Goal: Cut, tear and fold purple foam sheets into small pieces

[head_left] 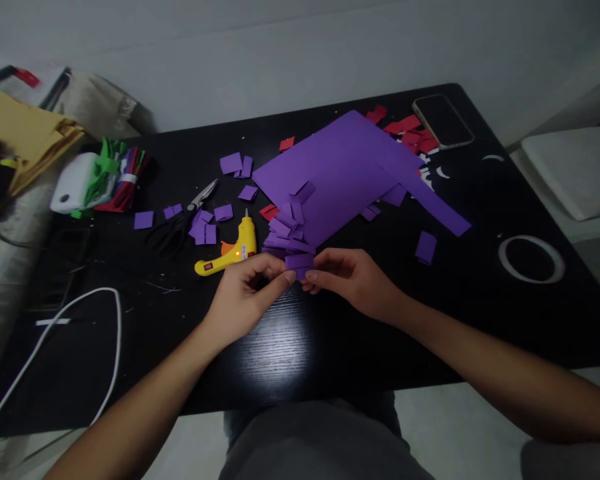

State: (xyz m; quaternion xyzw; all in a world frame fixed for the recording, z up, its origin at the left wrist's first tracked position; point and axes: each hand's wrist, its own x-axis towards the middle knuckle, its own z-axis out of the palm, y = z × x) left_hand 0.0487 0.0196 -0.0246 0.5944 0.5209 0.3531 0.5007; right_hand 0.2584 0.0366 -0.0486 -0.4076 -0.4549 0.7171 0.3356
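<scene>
My left hand (247,293) and my right hand (350,280) meet at the near middle of the black table (290,347). Both pinch a small folded purple paper piece (299,263) between thumb and fingers. Just beyond it lies a pile of small purple paper pieces (287,230) at the near corner of a large purple sheet (340,173). A yellow glue gun (233,250) lies left of the pile, close to my left hand, with a small light glowing on its handle.
Black-handled scissors (180,223) and loose purple squares (205,227) lie left of the glue gun. Red paper scraps (410,133) and a phone (443,120) sit at the far right. A white cable (80,333) loops at the left. A bundle of coloured paper (117,177) rests far left.
</scene>
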